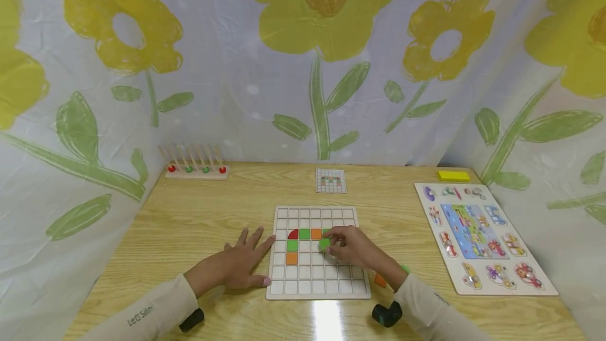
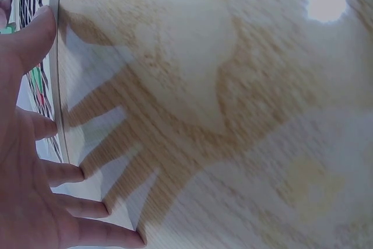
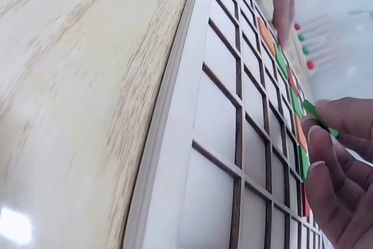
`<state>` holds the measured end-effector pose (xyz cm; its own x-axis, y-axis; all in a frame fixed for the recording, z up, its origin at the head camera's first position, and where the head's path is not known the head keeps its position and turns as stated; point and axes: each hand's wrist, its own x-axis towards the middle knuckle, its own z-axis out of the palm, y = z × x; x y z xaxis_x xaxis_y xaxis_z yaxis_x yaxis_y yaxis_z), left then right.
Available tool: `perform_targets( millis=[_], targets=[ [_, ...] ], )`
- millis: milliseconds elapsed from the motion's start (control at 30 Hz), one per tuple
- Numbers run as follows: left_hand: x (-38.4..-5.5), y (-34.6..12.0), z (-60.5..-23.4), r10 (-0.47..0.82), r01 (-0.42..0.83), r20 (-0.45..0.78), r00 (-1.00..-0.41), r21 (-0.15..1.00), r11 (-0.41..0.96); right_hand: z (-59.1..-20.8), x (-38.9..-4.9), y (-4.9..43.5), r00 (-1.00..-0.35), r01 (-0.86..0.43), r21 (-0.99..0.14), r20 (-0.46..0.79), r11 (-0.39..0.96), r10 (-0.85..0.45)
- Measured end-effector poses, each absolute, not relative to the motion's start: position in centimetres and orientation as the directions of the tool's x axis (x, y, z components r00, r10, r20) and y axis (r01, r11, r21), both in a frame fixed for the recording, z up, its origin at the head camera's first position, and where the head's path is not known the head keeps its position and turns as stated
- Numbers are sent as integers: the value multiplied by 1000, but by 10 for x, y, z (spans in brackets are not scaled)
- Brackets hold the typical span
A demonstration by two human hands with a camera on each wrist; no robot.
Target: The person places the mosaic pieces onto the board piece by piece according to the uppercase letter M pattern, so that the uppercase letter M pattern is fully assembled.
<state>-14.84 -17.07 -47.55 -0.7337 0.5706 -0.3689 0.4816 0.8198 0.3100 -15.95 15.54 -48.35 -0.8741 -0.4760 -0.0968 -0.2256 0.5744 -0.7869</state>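
A wooden grid board (image 1: 320,296) lies on the table with red, green and orange tiles in some cells. A red quarter-round tile (image 1: 293,234) sits at the upper left of the laid tiles, with a green tile (image 1: 292,245) and an orange tile (image 1: 292,258) below it. My right hand (image 1: 352,246) pinches a loose green tile (image 3: 317,116) between thumb and fingertips, just above the board. It hides part of the tile row in the head view. With fingers spread, my left hand (image 1: 241,264) rests on the table, thumb and forefinger at the board's left edge.
Behind the board lies a small pattern card (image 1: 331,180). A peg stand (image 1: 196,172) with beads is at the back left. To the right are a vehicle puzzle board (image 1: 508,278) and a yellow block (image 1: 453,176). A loose orange tile (image 1: 380,280) lies near the right forearm.
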Motion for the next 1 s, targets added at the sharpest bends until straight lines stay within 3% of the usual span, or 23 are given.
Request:
perform_targets(
  millis=[1000],
  targets=[
    [-147, -170, -472, 569, 483, -373, -733, 304, 821, -494, -165, 133, -891, -230, -750, -93, 620, -444]
  ],
)
